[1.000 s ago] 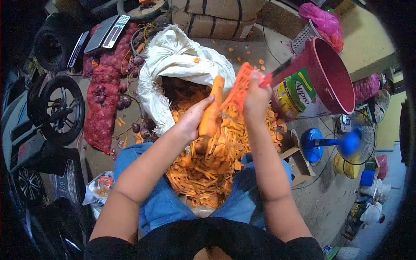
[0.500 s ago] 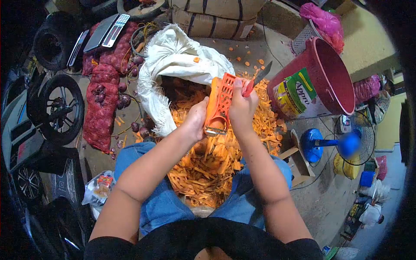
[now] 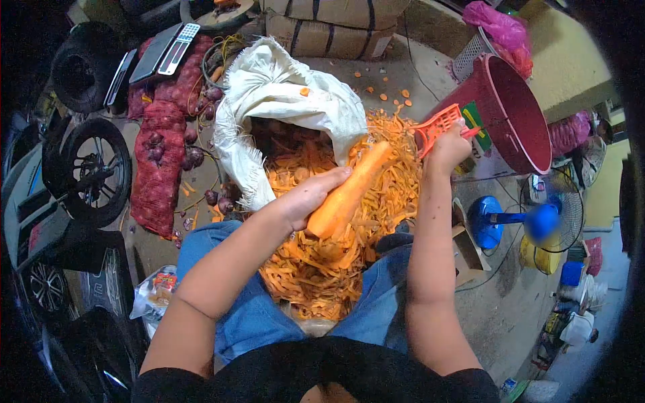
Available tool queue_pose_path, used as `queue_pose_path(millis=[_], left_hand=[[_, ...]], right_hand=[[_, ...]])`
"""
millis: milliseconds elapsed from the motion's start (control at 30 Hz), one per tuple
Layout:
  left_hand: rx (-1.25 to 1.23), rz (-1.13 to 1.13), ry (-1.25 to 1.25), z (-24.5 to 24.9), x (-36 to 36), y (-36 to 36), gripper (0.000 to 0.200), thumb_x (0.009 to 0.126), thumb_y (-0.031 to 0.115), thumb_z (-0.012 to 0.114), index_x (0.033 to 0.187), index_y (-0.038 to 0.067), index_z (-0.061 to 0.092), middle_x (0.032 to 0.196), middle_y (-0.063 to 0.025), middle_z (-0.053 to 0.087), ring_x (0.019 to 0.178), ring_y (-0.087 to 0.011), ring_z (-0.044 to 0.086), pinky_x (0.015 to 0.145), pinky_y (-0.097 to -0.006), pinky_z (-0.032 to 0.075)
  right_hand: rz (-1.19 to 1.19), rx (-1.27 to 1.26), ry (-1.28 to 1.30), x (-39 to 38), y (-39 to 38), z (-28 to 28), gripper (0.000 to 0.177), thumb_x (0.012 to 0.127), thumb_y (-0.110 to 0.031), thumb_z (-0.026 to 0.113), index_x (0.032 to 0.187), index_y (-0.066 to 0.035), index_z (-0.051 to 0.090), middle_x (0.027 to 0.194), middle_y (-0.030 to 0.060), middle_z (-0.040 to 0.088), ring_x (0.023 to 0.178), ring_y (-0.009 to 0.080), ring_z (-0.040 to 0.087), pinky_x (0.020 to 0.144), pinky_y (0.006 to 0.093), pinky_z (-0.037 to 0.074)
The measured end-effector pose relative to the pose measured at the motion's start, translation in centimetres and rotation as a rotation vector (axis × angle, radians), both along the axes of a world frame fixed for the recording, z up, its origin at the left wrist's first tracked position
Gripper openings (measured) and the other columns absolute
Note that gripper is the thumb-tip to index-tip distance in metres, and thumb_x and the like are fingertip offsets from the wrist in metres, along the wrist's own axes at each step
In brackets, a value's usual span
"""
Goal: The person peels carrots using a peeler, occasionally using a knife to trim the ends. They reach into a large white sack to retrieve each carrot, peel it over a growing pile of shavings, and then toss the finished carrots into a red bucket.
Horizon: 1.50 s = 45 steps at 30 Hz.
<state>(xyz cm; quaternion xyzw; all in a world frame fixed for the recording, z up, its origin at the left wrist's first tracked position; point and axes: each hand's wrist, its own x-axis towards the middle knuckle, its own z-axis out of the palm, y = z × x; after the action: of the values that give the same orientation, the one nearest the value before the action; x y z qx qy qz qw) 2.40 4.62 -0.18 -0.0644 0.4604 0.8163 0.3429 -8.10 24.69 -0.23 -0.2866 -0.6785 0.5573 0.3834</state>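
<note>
You won't find a word here that you can read. The label (image 3: 478,115) on the red bucket (image 3: 521,101) shows only a green corner (your right hand (image 3: 447,149) and the peeler (image 3: 438,126) cover the rest). The weighing scale (image 3: 164,47) keys are too small, and the snack packet (image 3: 160,285) print is blurred.

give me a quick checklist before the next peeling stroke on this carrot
1. Left hand closed round the lower end of the long orange carrot: ok.
2. Right hand gripping the orange plastic peeler: ok.
3. Peeler set against the carrot: not ok; it is held apart, up beside the red plastic bucket.
4. Upper length of the carrot free of the grip: ok.
5. Carrot held over the heap of orange peelings: ok.
6. Peeler blade clean and unclogged: cannot tell.
</note>
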Motion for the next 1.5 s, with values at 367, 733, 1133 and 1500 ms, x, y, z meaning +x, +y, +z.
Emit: queue_pose_path(millis=[367, 733, 1133, 1500], left_hand=[[0.213, 0.235, -0.235, -2.0, -2.4, -0.3, 0.037, 0.085, 0.033, 0.028, 0.101, 0.004, 0.046, 0.089, -0.0084, 0.055, 0.074, -0.0168, 0.055, 0.064, -0.0311, 0.047], [-0.126, -0.173, -0.102, 0.6, -0.7, -0.4, 0.042, 0.084, 0.038, 0.03, 0.093, 0.002, 0.049, 0.074, -0.0068, 0.055, 0.059, -0.0137, 0.055, 0.05, -0.0262, 0.046], [-0.128, -0.081, 0.152, 0.8, -1.0, -1.5, 0.036, 0.078, 0.028, 0.047, 0.102, 0.002, 0.041, 0.078, -0.0073, 0.051, 0.059, -0.0132, 0.052, 0.051, -0.0236, 0.044], [-0.2, -0.04, 0.15, 0.8, -0.9, -3.4, 0.036, 0.073, 0.017, 0.05, 0.103, 0.0, 0.038, 0.074, -0.007, 0.049, 0.061, -0.0139, 0.053, 0.055, -0.0242, 0.046]], right_hand=[[0.694, 0.018, 0.083, 6.1, -10.3, 0.3, 0.022, 0.081, -0.019, 0.045, 0.069, 0.0, 0.048, 0.058, 0.0024, 0.047, 0.052, 0.0103, 0.041, 0.049, 0.0268, 0.035], [0.267, 0.28, 0.122, 1.5, -3.4, -0.4, 0.021, 0.081, -0.016, 0.042, 0.07, 0.002, 0.047, 0.06, 0.0033, 0.046, 0.055, 0.0108, 0.041, 0.053, 0.0262, 0.035], [0.241, -0.172, 0.393, 7.4, 8.7, 8.2, 0.029, 0.082, -0.03, 0.038, 0.079, -0.002, 0.047, 0.064, 0.0083, 0.05, 0.042, 0.0168, 0.049, 0.029, 0.0263, 0.039], [-0.342, 1.005, -0.509, 22.0, 28.8, -2.4, 0.031, 0.078, -0.027, 0.042, 0.087, 0.002, 0.051, 0.08, 0.0194, 0.056, 0.073, 0.0314, 0.054, 0.063, 0.0392, 0.041]])
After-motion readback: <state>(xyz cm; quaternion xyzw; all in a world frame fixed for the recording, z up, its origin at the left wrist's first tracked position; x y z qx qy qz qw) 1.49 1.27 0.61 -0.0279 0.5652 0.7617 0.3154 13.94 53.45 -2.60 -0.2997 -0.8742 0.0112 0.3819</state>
